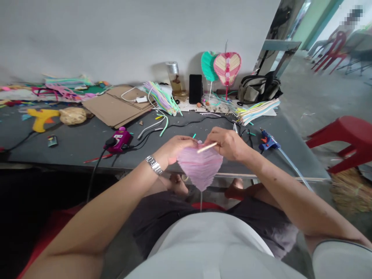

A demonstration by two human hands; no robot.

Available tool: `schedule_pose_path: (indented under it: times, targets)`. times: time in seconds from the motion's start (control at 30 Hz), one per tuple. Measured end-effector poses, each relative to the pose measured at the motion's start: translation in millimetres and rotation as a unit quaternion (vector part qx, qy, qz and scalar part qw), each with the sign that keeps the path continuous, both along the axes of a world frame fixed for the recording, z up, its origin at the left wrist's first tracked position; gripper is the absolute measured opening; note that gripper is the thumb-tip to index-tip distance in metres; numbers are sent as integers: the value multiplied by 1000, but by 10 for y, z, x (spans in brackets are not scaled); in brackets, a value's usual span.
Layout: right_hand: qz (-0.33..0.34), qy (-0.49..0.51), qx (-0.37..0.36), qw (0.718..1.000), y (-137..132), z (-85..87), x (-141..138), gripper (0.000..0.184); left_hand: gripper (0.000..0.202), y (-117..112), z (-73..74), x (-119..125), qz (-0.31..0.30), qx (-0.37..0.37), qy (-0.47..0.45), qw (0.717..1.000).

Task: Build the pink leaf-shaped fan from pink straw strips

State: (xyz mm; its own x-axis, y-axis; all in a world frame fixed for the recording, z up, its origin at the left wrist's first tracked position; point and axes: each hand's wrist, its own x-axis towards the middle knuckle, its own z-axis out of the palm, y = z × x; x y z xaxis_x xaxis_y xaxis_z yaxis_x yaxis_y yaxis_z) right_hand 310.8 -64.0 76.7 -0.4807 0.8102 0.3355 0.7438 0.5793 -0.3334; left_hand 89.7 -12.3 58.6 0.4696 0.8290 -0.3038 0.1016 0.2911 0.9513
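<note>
Gripping the pink ribbed heart [200, 168] at its upper left edge, the left hand [179, 146] was closed on the rim, a metal watch [154, 165] round its wrist; the right hand [227, 143] was curled narrow around a pale stick [207, 147], whose free end pointed left across the upper part of the heart; whether the right fingertips also pressed on the heart, I could not tell. The heart was between the two hands at the near edge of the grey table [72, 149], point downward, with a thin stem [201, 201] running from it toward the lap. To the left on the table were a magenta power block [120, 141] and, farther left, a yellow glue gun [42, 118]; to the right lay a blue glue gun [269, 140]; beyond the hands, a bundle of pastel strips [162, 97] lay at the right end of some flat cardboard [112, 106], and a second strip bundle [257, 112] lay to the far right; along the far wall stood a lidded jar [175, 79], a black phone [195, 90], a green fan [208, 66] and a pink-rimmed heart fan [231, 70], with a bag [255, 88] to their right.
</note>
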Motion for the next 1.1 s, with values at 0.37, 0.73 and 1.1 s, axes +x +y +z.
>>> schedule_pose_path:
  times: [0.37,0.73,1.1]
  targets:
    - [-2,-44,-84,995,776,-705,-197,22,6,195,-539,-67,119,246,202,941]
    - [44,28,-118,992,908,-700,-168,23,19,-87,-782,-95,44,539,382,749]
    - [82,8,-147,986,950,-674,-191,25,20,-81,-806,-121,38,533,356,767]
